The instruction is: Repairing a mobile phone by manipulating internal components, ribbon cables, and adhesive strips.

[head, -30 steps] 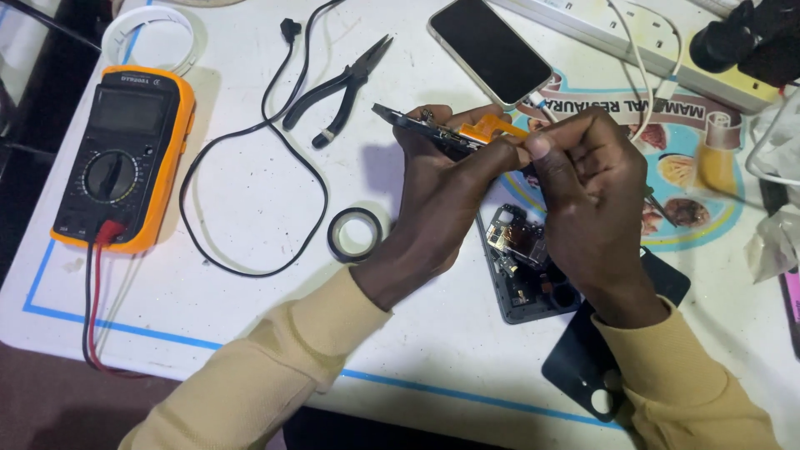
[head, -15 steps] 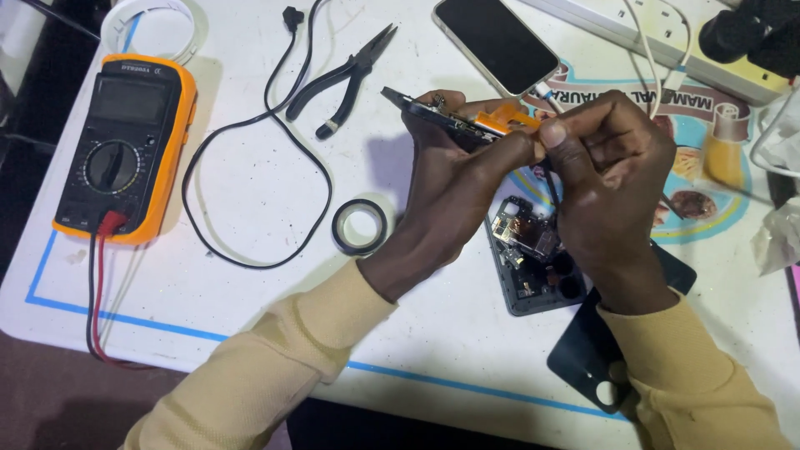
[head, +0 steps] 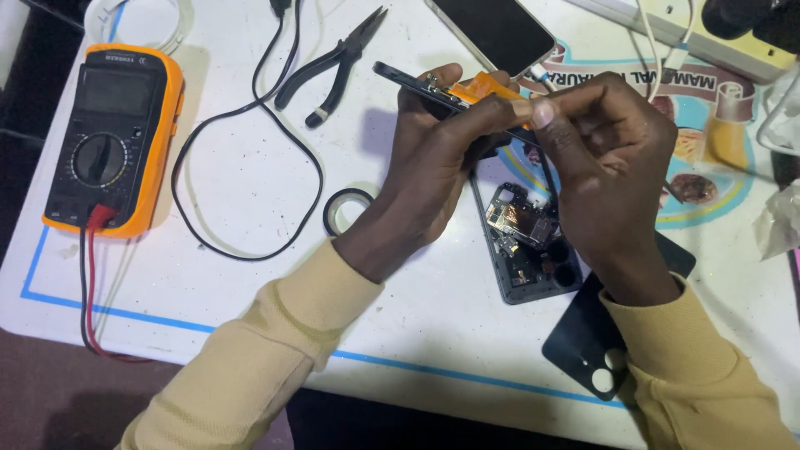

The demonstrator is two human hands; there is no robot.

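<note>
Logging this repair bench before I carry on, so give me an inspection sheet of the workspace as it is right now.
Surface: white table with blue border line, printed mat at right.
Job's things: thin dark phone part with orange strip, held up; opened phone body lying below.
Clutter: multimeter, pliers, tape roll, phone, black back cover.
Hands: left hand grips the part; right hand pinches at its end.
Cables: black lead looped; red and black probe leads at multimeter.
Surroundings: power strip at top right.
</note>
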